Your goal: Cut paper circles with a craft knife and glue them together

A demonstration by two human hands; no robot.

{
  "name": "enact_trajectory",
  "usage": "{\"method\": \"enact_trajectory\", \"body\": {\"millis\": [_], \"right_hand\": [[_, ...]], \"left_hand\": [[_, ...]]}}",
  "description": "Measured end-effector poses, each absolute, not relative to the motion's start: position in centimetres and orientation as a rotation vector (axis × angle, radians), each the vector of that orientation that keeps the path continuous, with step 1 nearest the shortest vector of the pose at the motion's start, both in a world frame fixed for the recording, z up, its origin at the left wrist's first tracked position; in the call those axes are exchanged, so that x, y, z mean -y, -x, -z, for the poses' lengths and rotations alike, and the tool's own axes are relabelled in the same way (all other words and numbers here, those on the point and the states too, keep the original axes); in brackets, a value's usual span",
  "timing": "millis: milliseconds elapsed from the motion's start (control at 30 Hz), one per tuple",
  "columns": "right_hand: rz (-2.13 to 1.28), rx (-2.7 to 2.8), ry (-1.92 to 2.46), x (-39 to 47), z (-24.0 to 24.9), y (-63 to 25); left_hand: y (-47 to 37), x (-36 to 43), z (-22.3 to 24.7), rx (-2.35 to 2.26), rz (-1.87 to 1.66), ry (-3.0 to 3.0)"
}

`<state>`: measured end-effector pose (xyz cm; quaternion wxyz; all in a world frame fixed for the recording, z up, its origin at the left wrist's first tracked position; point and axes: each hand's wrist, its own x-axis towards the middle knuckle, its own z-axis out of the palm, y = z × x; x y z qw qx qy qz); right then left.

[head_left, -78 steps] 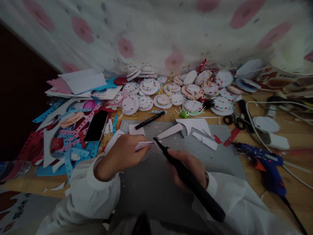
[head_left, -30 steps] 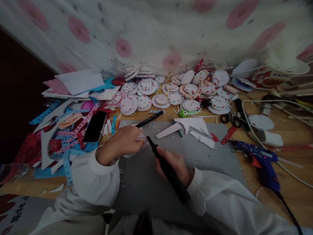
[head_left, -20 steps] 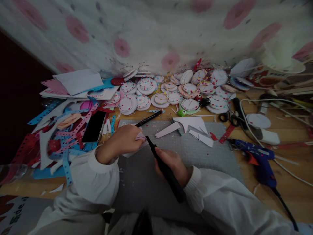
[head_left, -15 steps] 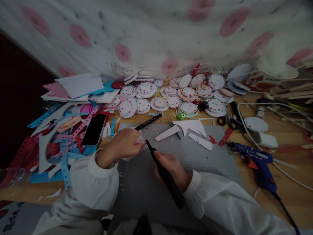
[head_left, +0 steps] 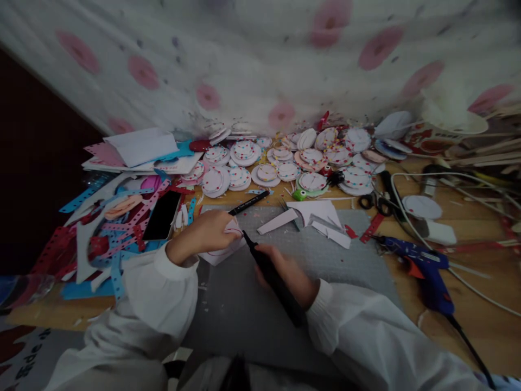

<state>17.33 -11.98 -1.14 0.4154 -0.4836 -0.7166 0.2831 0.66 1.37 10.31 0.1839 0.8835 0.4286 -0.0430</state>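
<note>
My left hand [head_left: 207,233] is closed on a white foam or paper sheet [head_left: 220,255] that has a dark curved line on it. The sheet is raised at the hand's knuckles and partly covered by the fingers. In my right hand [head_left: 290,274] is a thick black-handled tool [head_left: 279,288] with a narrow tip, slanting up and left. Its tip meets or nearly touches the sheet's edge beside my left fingers. Both hands are over a grey cutting mat [head_left: 244,320]. Just beyond the left hand lies a black marker [head_left: 250,202].
White offcuts [head_left: 315,212] and tweezers lie on the mat. Round decorated discs [head_left: 244,152] crowd the back. Coloured scraps [head_left: 118,239] and a phone [head_left: 163,216] are left; scissors [head_left: 374,203], a blue glue gun [head_left: 423,260] and a white cable [head_left: 459,175] are right.
The sheet under my left hand has turned, and more of its lined face shows. The tool's tip stays close to my left fingers. The whole view has shifted slightly.
</note>
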Motion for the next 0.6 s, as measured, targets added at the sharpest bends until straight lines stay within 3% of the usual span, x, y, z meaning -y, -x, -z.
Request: {"method": "enact_trajectory", "body": {"millis": [100, 333, 600], "right_hand": [[-0.912, 1.750, 1.263, 12.3, 0.7, -18.8], [-1.487, 1.252, 1.206, 13.1, -0.7, -19.5], [-0.944, 1.797, 1.794, 13.8, -3.3, -15.7]], "left_hand": [[-0.8, -1.2, -10.5, -1.211, 0.323, -2.535], [-1.5, -0.3, -11.4, -1.224, 0.390, -2.589], [-1.3, 0.6, -11.0, -1.294, 0.322, -2.623]]}}
